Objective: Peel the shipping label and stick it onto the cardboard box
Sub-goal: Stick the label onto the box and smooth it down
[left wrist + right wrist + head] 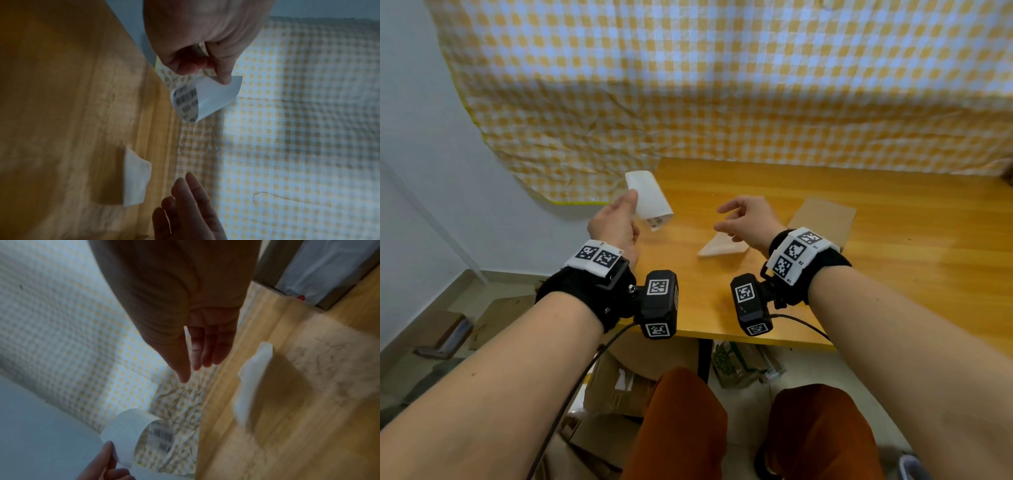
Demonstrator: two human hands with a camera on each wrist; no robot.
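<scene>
My left hand is raised over the table's left edge. It pinches one end of the curled white shipping label between thumb and fingers. The label shows blurred barcode print on its inner face. My right hand hovers open and empty, with its fingers relaxed. Below it a white backing sheet lies on the wooden table, one edge lifted. A flat brown cardboard box lies just behind my right wrist.
A yellow-and-white checked cloth hangs behind the table. Cardboard boxes and packets lie on the floor under the table, by my knees. Another box with white plastic stands at the table's far right.
</scene>
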